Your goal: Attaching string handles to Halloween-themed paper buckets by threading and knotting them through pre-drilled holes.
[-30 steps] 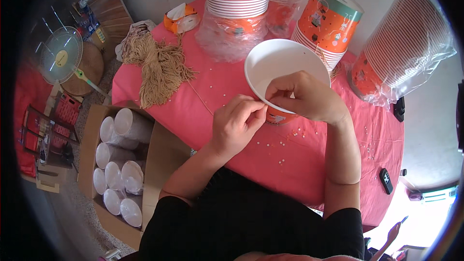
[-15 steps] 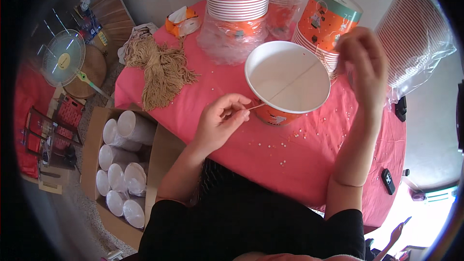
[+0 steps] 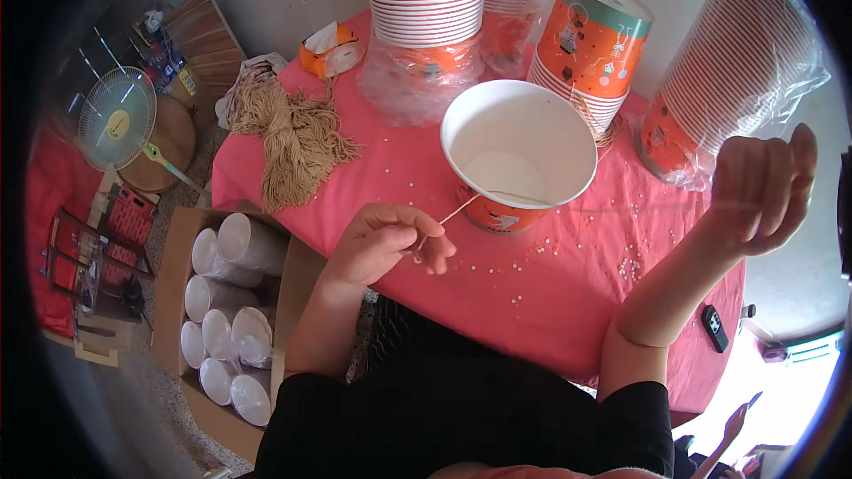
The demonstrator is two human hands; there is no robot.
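An orange paper bucket (image 3: 501, 215) with a white inside stands upright on the pink tablecloth before me. A thin tan cord (image 3: 460, 208) runs from my left hand (image 3: 386, 244) up to the near side of the bucket, then on toward the right as a blurred line. My left hand pinches it between thumb and fingers, to the left of the bucket. Raised over the table's right edge, my right hand (image 3: 763, 191) has its fingers curled where the cord leads; its fingertips are partly hidden.
Nested bucket stacks (image 3: 424, 0) stand at the back, some in clear plastic. A bundle of tan cords (image 3: 297, 137) lies at the left beside an orange-and-white packet (image 3: 330, 49). Small pale dots (image 3: 517, 300) are scattered on the cloth. A carton (image 3: 213, 412) holds wrapped white cups. A black remote (image 3: 714, 328) lies right.
My right hand has swung outward to the right and down, away from the bucket, drawing the cord sideways. My left hand has shifted slightly left and lower.
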